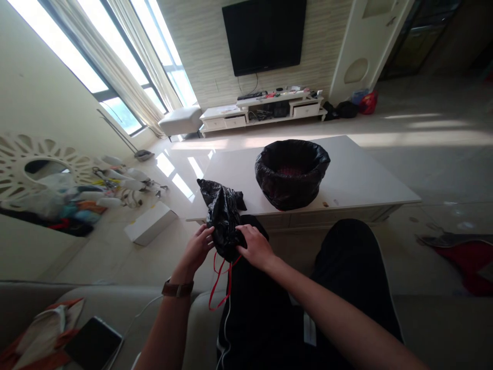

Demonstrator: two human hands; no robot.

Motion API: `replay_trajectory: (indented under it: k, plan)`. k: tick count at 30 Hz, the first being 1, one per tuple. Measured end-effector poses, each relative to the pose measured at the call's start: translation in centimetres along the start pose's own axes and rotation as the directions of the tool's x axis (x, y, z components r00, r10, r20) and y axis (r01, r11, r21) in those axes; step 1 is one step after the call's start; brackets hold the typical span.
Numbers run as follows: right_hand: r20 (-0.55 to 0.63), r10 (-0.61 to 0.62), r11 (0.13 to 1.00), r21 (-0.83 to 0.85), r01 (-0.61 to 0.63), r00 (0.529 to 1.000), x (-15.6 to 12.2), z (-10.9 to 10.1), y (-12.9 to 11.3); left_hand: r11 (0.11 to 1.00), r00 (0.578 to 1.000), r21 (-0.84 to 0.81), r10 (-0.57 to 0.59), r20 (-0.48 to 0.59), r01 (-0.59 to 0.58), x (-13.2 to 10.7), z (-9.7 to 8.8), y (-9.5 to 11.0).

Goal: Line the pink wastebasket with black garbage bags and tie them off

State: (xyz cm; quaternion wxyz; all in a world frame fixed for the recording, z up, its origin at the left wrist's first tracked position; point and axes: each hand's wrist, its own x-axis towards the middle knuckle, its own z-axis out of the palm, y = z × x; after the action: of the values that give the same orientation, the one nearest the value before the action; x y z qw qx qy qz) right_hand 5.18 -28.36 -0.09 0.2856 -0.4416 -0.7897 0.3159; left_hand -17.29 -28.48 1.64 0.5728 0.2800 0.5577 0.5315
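Note:
A bunched black plastic garbage bag (224, 218) is held between my two hands, above my left knee. Its upper end rests near the table's left front corner, and red drawstrings (219, 280) dangle from its lower end. My left hand (201, 244) grips the bag's left side. On the right side, my right hand (254, 242) has its fingers closed on the same bag. Farther right stands a trash can (290, 172), lined with another black bag folded over its rim; a dark red inside shows at its bottom.
The white table (358, 169) stands in front of my knees. On the floor at left lies a white box (151, 223), with piled clutter beyond it. A dark tablet-like object (93, 343) and a white cable lie on the sofa. A low TV stand (265, 110) lines the far wall.

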Motion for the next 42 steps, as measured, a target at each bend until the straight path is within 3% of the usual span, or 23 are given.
replay_trajectory:
  k: [3, 5, 6, 7, 8, 9, 10, 11, 12, 13, 15, 19, 23, 26, 29, 31, 35, 37, 39, 42]
  plan:
    - [-0.035, 0.017, 1.000, -0.013, -0.018, 0.999, 1.4, -0.2, 0.6, 0.998, 1.000, 0.062, 0.022, -0.013, -0.021, -1.0, -0.2, 1.2]
    - [-0.104, 0.019, 1.000, 0.013, -0.018, 0.994, 1.8, -0.7, 0.4, 0.978, 0.982, 0.173, 0.138, -0.126, -0.115, -2.1, -0.4, 2.0]
    - [-0.138, 0.024, 1.000, 0.023, -0.021, 0.990, 1.9, -1.0, 0.1, 0.948, 0.946, 0.257, 0.243, -0.216, -0.185, -3.0, -0.4, 2.3]
    - [-0.160, 0.030, 0.999, 0.027, -0.026, 0.987, 1.9, -1.4, -0.3, 0.900, 0.880, 0.352, 0.370, -0.297, -0.259, -4.2, -0.1, 2.5]
    - [-0.170, 0.034, 0.999, 0.028, -0.029, 0.985, 1.9, -1.6, -0.8, 0.831, 0.789, 0.452, 0.500, -0.357, -0.323, -5.6, 0.4, 2.5]
    - [-0.172, 0.032, 0.999, 0.026, -0.028, 0.985, 1.9, -1.9, -1.4, 0.759, 0.714, 0.522, 0.606, -0.351, -0.388, -7.1, 1.2, 2.5]
    - [-0.166, 0.026, 1.000, 0.020, -0.022, 0.986, 1.9, -2.1, -1.9, 0.717, 0.710, 0.535, 0.648, -0.275, -0.447, -8.7, 2.2, 2.3]
    - [-0.157, 0.015, 1.000, 0.011, -0.013, 0.988, 1.9, -2.3, -2.4, 0.708, 0.756, 0.514, 0.635, -0.161, -0.485, -10.2, 3.3, 2.0]
    - [-0.147, 0.003, 1.000, 0.000, -0.003, 0.989, 1.9, -2.4, -2.9, 0.717, 0.826, 0.499, 0.563, -0.003, -0.487, -11.5, 4.5, 1.7]
    - [-0.137, -0.008, 1.000, -0.014, 0.006, 0.990, 1.8, -2.6, -3.2, 0.730, 0.865, 0.487, 0.484, 0.128, -0.480, -12.4, 5.7, 1.3]
    - [-0.119, -0.024, 0.999, -0.040, 0.019, 0.993, 1.7, -2.9, -3.7, 0.730, 0.887, 0.506, 0.407, 0.218, -0.459, -13.2, 7.3, 0.6]
    - [-0.146, -0.048, 0.998, -0.043, 0.042, 0.988, 1.2, -3.8, -3.9, 0.678, 0.878, 0.583, 0.456, 0.146, -0.449, -11.1, 7.7, -0.6]
    - [-0.185, -0.060, 0.997, -0.062, 0.050, 0.981, 0.7, -5.0, -3.2, 0.606, 0.888, 0.707, 0.455, 0.068, -0.365, -8.7, 5.5, -1.8]
    - [-0.208, -0.024, 0.990, -0.139, -0.005, 0.978, 0.4, -5.9, -2.1, 0.474, 0.865, 0.834, 0.502, 0.009, -0.284, -7.8, 3.2, -2.0]
    - [-0.245, 0.103, 0.976, -0.163, -0.146, 0.964, 0.1, -6.8, -0.6, 0.332, 0.814, 0.935, 0.572, -0.097, -0.122, -7.2, 0.5, -1.6]
    - [-0.268, 0.160, 0.969, -0.139, -0.203, 0.950, 0.1, -7.3, 0.3, 0.218, 0.780, 0.973, 0.620, -0.083, -0.070, -6.9, -1.2, -1.2]
    - [-0.322, 0.192, 0.981, 0.024, -0.195, 0.927, 0.4, -7.9, 1.1, 0.031, 0.644, 0.999, 0.763, -0.051, 0.043, -6.8, -2.9, -0.6]
    - [-0.315, 0.210, 0.975, 0.134, -0.175, 0.926, 0.7, -7.8, 0.9, 0.019, 0.624, 0.998, 0.780, -0.050, 0.057, -6.8, -2.7, -0.4]
    - [-0.285, 0.177, 0.975, 0.181, -0.128, 0.942, 0.7, -7.3, 0.1, 0.053, 0.641, 0.998, 0.767, -0.019, -0.033, -6.7, -2.1, -0.2]
    - [-0.199, 0.048, 0.980, 0.200, -0.007, 0.979, -0.2, -5.5, -1.7, 0.175, 0.670, 0.964, 0.742, 0.005, -0.201, -6.4, -0.6, -0.2]
